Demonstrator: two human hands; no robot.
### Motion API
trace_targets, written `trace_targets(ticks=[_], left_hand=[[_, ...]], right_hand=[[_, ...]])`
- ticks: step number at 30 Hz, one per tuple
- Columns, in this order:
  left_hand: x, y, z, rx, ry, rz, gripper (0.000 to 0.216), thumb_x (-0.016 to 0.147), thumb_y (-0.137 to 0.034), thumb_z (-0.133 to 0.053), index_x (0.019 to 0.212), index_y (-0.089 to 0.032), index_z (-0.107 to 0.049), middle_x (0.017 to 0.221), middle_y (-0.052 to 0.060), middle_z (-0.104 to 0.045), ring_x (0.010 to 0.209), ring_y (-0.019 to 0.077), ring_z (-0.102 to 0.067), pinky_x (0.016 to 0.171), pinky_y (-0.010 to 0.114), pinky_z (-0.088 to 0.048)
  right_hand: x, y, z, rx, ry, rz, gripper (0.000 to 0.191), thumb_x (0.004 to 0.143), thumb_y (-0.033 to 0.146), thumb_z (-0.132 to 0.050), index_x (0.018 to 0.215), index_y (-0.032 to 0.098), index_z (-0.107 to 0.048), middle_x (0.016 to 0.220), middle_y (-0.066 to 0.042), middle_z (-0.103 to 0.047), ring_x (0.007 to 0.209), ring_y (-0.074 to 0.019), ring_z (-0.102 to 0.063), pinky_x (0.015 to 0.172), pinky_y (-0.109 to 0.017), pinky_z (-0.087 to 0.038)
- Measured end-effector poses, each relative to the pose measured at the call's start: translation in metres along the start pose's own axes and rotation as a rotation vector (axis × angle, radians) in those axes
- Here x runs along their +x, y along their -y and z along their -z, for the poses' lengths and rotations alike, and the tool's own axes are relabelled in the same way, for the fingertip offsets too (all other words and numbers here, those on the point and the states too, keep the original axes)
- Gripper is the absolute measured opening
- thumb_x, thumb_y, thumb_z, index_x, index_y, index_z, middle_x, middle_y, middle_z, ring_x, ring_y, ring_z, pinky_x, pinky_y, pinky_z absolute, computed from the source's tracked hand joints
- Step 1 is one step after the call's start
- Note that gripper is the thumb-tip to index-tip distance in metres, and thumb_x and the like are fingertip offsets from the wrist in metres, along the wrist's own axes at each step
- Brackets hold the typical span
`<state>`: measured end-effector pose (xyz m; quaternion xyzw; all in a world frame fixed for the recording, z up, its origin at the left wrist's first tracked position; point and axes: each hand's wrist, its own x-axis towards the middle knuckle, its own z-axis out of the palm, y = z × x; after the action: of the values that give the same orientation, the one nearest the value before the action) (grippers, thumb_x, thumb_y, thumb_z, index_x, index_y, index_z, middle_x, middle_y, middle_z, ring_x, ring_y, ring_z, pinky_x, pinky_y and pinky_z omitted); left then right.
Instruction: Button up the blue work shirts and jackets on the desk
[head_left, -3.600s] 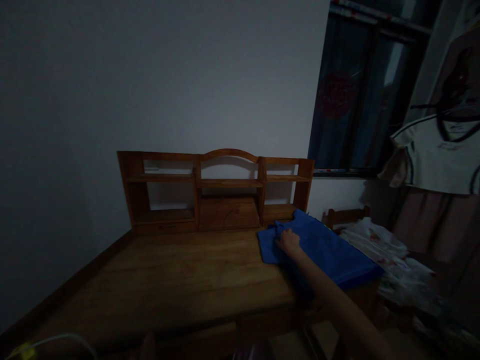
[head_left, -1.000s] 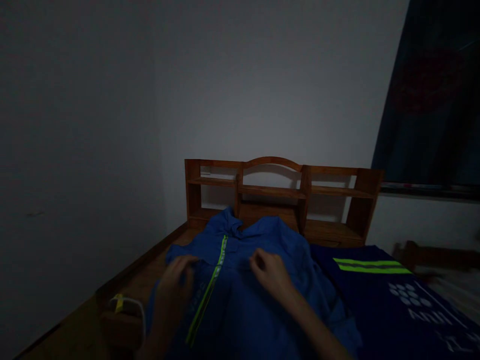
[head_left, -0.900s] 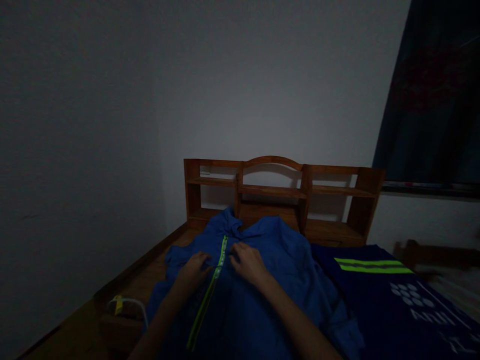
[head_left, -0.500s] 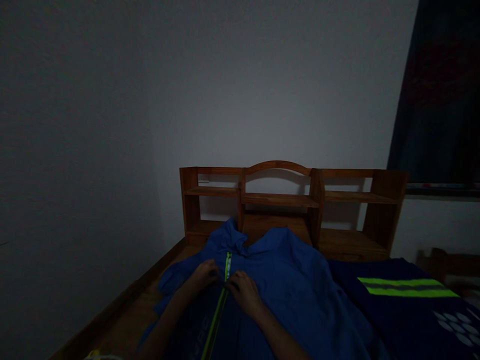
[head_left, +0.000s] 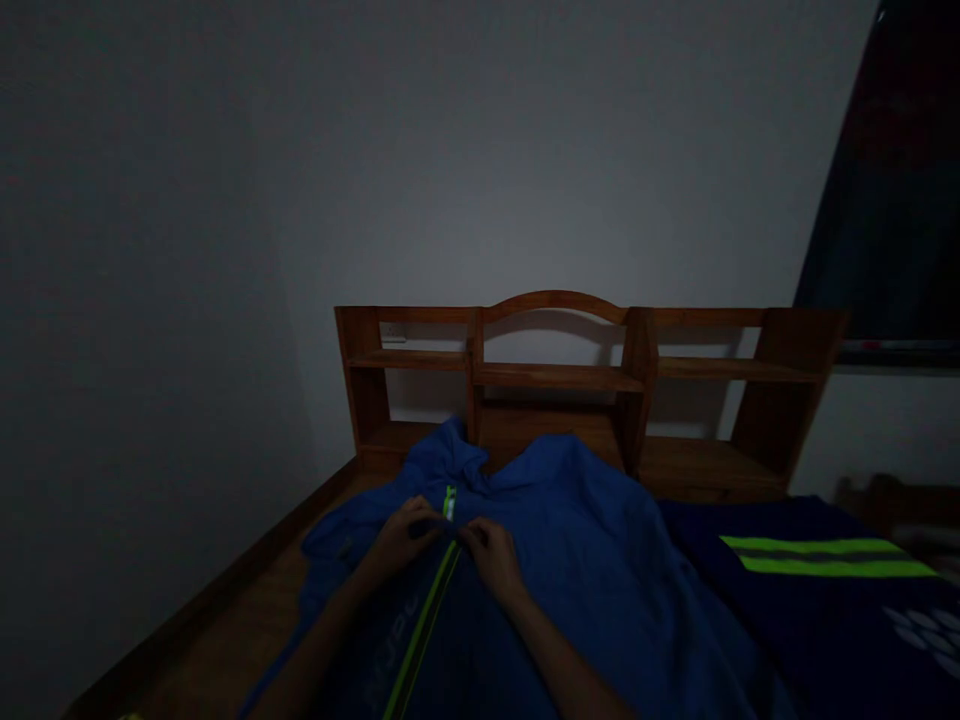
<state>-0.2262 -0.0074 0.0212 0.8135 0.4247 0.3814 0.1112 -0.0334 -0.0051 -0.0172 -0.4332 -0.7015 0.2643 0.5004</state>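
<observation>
A blue jacket (head_left: 592, 560) lies spread out, with its collar end toward the wooden headboard. Down its front runs a yellow-green strip (head_left: 424, 635), with a bright piece above my hands; the lower front is darker and bears pale lettering. My left hand (head_left: 409, 530) pinches the jacket front just left of this strip. From the other side, my right hand (head_left: 491, 552) has thumb and fingers closed on the cloth close to the strip. Between the two hands the cloth is slightly raised. Dim light hides the detail at the fingertips.
Behind the jacket stands a wooden headboard (head_left: 559, 377) with open shelves, against a pale wall (head_left: 465, 170). A dark blue garment (head_left: 795, 620) with a yellow-green band lies at the right. Wooden boards (head_left: 232, 620) show at the left, and a dark window (head_left: 892, 200) is at upper right.
Both hands have moved slightly up in the view and pinch the cloth, which is now lifted between them. The view has shifted a little, and the headboard appears higher and larger.
</observation>
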Motion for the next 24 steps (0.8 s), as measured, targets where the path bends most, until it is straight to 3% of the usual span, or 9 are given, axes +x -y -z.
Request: trace_targets(ticks=[11,17,24], left_hand=[[-0.002,0.005,-0.008,0.105,0.081,0.039,0.023,0.077,-0.042,-0.058,0.080,-0.022,-0.069,0.079,0.002,-0.060,0.081,0.0160,-0.052,0.074,0.026,-0.041],[-0.002,-0.001,-0.010,0.212,0.036,-0.019,0.016,0.079,-0.033,-0.057,0.085,-0.022,-0.068,0.079,0.002,-0.058,0.081,0.0158,-0.051,0.076,0.027,-0.040],[-0.001,-0.006,-0.009,0.190,0.017,-0.016,0.014,0.076,-0.026,-0.058,0.087,-0.023,-0.067,0.082,0.002,-0.059,0.082,0.0167,-0.051,0.078,0.028,-0.041]], right_hand=[[-0.005,0.005,0.007,-0.023,-0.016,0.047,0.013,0.083,0.022,-0.053,0.076,0.018,-0.063,0.075,0.000,-0.061,0.071,-0.0136,-0.056,0.064,-0.022,-0.038],[-0.011,0.023,0.013,-0.194,-0.022,0.202,0.016,0.090,0.020,-0.044,0.087,0.020,-0.059,0.088,-0.002,-0.059,0.084,-0.0138,-0.055,0.076,-0.023,-0.039],[-0.012,0.027,0.019,-0.293,0.032,0.225,0.014,0.091,0.020,-0.043,0.089,0.020,-0.057,0.090,-0.002,-0.057,0.084,-0.0134,-0.055,0.076,-0.023,-0.041]])
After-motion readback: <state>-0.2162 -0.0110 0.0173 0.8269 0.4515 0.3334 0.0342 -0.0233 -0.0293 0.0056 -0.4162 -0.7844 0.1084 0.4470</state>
